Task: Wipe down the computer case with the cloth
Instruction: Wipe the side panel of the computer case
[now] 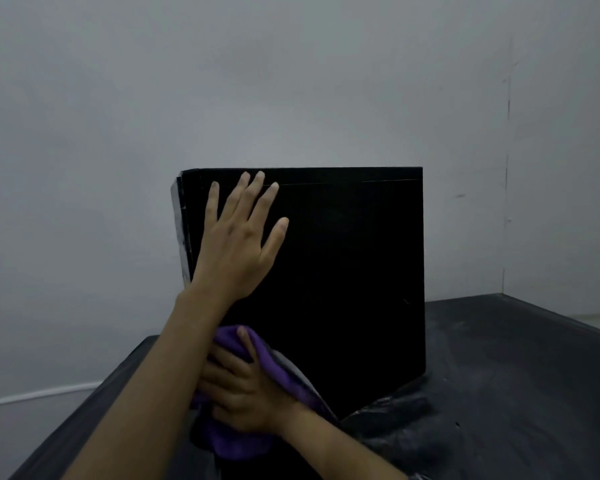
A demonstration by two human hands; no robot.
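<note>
Right hand (246, 393), nearest, fingers curled into purple cloth (236, 441), pressing it against lower near-left of black computer case (343, 271). Case upright on dark table (516, 393). Left hand (239, 237) flat on upper left panel, fingers straight and spread, holding nothing.

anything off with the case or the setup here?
Maybe one thing: the computer case has a pale panel edge at its left that seems to sit slightly apart from the body. Otherwise nothing stands out; lighting is too dim for detail.
</note>
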